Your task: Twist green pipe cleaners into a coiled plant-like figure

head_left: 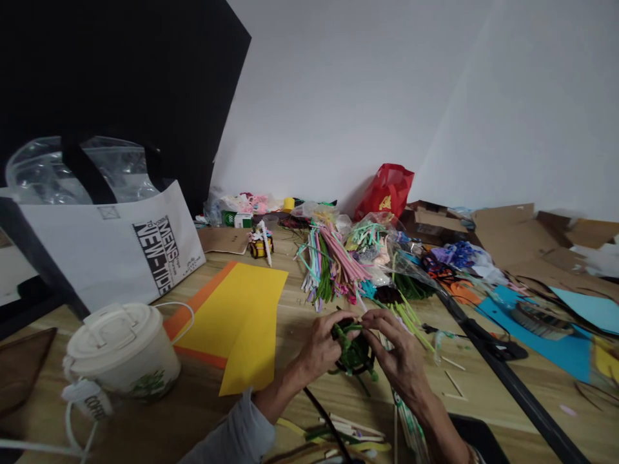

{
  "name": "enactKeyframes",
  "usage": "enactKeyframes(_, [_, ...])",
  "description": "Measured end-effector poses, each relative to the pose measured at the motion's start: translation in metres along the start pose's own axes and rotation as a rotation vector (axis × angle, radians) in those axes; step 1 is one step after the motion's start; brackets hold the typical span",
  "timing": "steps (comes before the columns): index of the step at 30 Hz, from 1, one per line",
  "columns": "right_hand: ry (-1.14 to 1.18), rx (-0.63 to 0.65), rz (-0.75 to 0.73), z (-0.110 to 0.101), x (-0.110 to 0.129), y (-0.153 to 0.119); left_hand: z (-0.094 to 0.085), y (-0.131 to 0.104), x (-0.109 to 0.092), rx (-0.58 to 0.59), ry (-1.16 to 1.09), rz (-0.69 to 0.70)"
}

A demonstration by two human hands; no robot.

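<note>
A dark green fuzzy shape of bent pipe cleaners (355,356) is held low over the wooden table, between both hands. My left hand (320,343) closes around its left side, fingers curled into it. My right hand (397,348) pinches at its upper right edge, fingertips close to those of the left. What exactly the right fingertips grip is too small to tell. Just beyond the hands lie bundles of loose pipe cleaners, pink ones (345,254) and green ones (325,270) among them.
Left are a white lidded pot (159,364) with a cord, a white bag (116,251) and yellow sheets (236,316). A red bag (387,193) and cardboard boxes (512,235) stand behind. Right lie a black strip (527,393), blue sheets (546,345) and a tape roll (541,319).
</note>
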State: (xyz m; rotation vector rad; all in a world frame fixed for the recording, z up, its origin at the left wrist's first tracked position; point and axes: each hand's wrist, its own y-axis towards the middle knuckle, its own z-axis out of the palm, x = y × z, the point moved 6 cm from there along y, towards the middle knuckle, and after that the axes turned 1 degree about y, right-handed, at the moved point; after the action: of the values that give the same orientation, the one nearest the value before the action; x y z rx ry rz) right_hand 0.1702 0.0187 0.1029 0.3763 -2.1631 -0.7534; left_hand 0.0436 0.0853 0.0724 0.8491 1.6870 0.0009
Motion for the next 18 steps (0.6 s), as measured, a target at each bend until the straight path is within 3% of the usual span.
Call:
enactKeyframes(3, [0.177, 0.014, 0.172, -0.003, -0.008, 0.002, -0.006, 0.003, 0.000, 0.003, -0.130, -0.035])
enactKeyframes(6, [0.326, 0.012, 0.455, -0.002, -0.024, -0.002, -0.012, 0.006, -0.005, 0.045, -0.243, -0.066])
enactKeyframes(10, [0.438, 0.193, 0.756, 0.021, -0.043, -0.016, -0.017, 0.009, -0.012, 0.075, -0.288, -0.085])
enactKeyframes(12, [0.550, 0.234, 0.804, 0.033, -0.046, -0.021, -0.013, 0.009, -0.013, 0.141, -0.292, -0.095])
enactKeyframes(18, [0.862, 0.164, 0.749, 0.048, -0.046, -0.020, -0.009, 0.007, -0.007, 0.286, -0.309, -0.048])
